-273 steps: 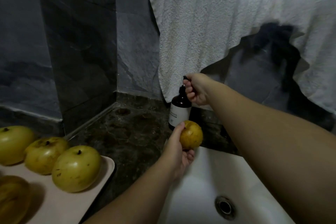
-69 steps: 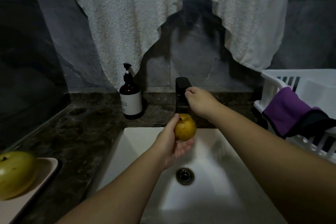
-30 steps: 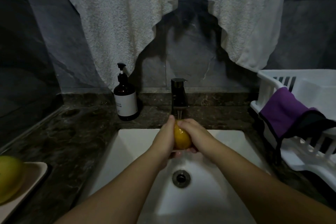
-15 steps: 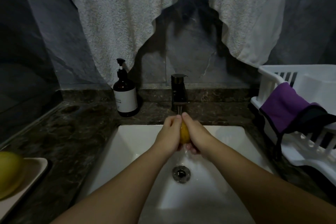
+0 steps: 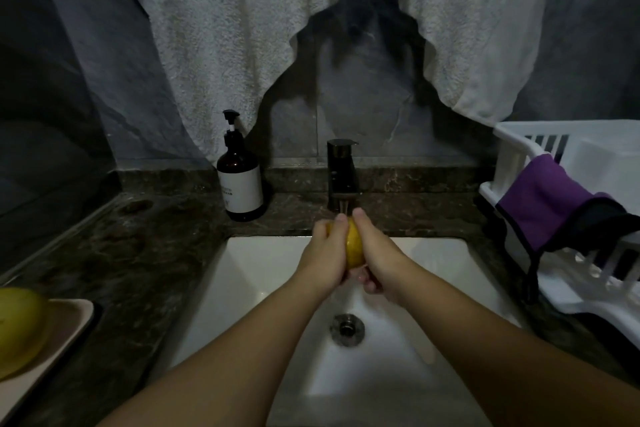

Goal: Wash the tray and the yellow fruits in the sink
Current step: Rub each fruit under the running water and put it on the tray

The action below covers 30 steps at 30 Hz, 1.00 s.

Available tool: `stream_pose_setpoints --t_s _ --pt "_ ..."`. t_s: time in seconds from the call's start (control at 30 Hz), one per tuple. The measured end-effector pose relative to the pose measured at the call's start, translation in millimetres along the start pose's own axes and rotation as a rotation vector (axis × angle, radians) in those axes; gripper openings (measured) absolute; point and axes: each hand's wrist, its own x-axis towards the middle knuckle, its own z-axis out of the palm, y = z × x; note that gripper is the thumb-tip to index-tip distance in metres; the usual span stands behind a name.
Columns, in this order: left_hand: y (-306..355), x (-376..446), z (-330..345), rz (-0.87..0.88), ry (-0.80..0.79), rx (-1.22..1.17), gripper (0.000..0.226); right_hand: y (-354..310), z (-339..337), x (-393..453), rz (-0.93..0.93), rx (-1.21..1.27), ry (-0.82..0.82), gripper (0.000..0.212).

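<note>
Over the white sink [image 5: 263,274], just below the dark faucet [image 5: 341,172], I hold one yellow fruit [image 5: 355,248] between both hands. My left hand [image 5: 325,256] wraps its left side and my right hand [image 5: 379,258] wraps its right side, thumbs meeting on top. Only a narrow strip of the fruit shows between them. At the far left edge, a beige tray [image 5: 65,326] lies on the counter with another yellow fruit [image 5: 17,329] on it, both cut off by the frame.
A brown pump bottle [image 5: 240,180] stands on the dark stone counter left of the faucet. A white dish rack [image 5: 519,163] with a purple cloth [image 5: 543,198] sits at the right. A white towel [image 5: 242,28] hangs on the wall above. The drain [image 5: 347,329] lies below my hands.
My right hand left the faucet and joined the left around the fruit. Both hands have shifted on the fruit under the spout over the last second.
</note>
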Motion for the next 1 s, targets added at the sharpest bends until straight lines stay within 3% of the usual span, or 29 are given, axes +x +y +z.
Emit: stream_pose_setpoints --t_s 0.1,0.23,0.37,0.47,0.6,0.73,0.77,0.87,1.0 --pt "1.7 -5.2 -2.4 -0.175 -0.075 -0.120 0.073 5.8 1.5 1.6 -0.208 -0.153 0.083 0.049" --pt "1.5 -2.9 -3.6 -0.101 -0.019 -0.036 0.059 1.6 0.3 1.4 -0.053 -0.061 0.004 0.050" --pt "5.9 -10.9 -5.5 -0.218 -0.164 -0.164 0.070 6.9 -0.4 5.4 -0.307 -0.197 0.107 0.036" --pt "5.0 -7.5 -3.4 -0.075 -0.066 -0.137 0.051 1.0 0.8 3.3 -0.146 -0.096 0.043 0.041" --pt "2.2 -11.3 -9.0 -0.293 -0.195 -0.194 0.076 7.2 2.6 5.7 -0.308 -0.297 0.109 0.040" --pt "1.5 -5.2 -6.7 -0.081 -0.059 -0.225 0.052 0.8 4.7 3.6 -0.099 -0.138 0.026 0.047" --pt "2.2 -6.2 -6.9 -0.109 -0.066 -0.259 0.051 1.3 5.8 2.6 -0.086 -0.134 0.023 0.049" --pt "2.4 -8.3 -12.6 -0.256 -0.160 -0.318 0.068 10.2 5.3 5.1 -0.236 -0.200 0.033 0.046" --pt "0.1 -3.6 -11.1 -0.083 -0.045 -0.256 0.044 1.7 5.4 4.2 -0.170 -0.112 0.010 0.044"
